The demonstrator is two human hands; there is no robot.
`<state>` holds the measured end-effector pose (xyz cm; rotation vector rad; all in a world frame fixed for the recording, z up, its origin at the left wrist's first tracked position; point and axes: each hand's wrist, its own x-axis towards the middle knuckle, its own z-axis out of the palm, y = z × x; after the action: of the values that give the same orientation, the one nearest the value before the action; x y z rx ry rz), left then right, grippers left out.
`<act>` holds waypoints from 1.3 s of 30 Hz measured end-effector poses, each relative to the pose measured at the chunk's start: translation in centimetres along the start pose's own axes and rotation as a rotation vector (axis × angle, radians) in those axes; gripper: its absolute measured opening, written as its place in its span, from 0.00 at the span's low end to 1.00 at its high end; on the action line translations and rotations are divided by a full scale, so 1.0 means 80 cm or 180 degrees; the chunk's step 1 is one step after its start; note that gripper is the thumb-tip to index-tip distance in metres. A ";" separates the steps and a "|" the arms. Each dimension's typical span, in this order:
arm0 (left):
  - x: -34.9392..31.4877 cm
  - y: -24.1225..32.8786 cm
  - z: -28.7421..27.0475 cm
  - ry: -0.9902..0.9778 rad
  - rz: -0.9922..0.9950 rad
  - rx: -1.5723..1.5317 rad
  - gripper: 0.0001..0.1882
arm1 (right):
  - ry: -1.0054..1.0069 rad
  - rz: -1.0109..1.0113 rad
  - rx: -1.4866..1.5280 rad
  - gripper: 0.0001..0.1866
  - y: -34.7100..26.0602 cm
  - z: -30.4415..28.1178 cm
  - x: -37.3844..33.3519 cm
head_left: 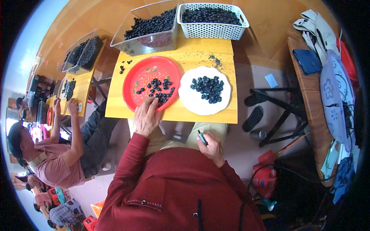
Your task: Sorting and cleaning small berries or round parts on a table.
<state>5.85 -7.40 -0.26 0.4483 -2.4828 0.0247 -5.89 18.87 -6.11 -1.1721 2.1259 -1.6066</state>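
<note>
My left hand lies over the near rim of a red round tray, its fingers bent together among dark round pieces that look like blueberries. What the fingertips grip, if anything, is hidden. In my right hand, above my lap and off the table's near edge, is a short blue-and-black stick-like tool; its exact kind does not show. Right of the tray stands a white scalloped plate with a heap of the same dark pieces.
A clear bin and a white perforated basket, both full of dark pieces, stand at the table's back. Dark crumbs lie on the yellow table. Another person works at the left. A brown bench is at right.
</note>
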 end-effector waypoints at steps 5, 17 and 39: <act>0.001 0.003 0.000 -0.0069 -0.0094 -0.0020 0.24 | 0.0151 0.0141 0.0014 0.06 0.009 -0.006 -0.010; -0.001 0.001 -0.004 -0.0073 -0.0055 -0.0052 0.24 | 0.0305 0.0262 0.0074 0.06 0.020 -0.013 -0.020; -0.004 -0.008 -0.006 -0.0004 0.0009 -0.0248 0.24 | 0.0511 0.1006 -0.0157 0.13 0.001 -0.006 -0.022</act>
<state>6.58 -7.88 -0.15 0.4117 -2.4758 -0.0707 -5.11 20.46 -6.45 -0.6926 2.3205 -1.5548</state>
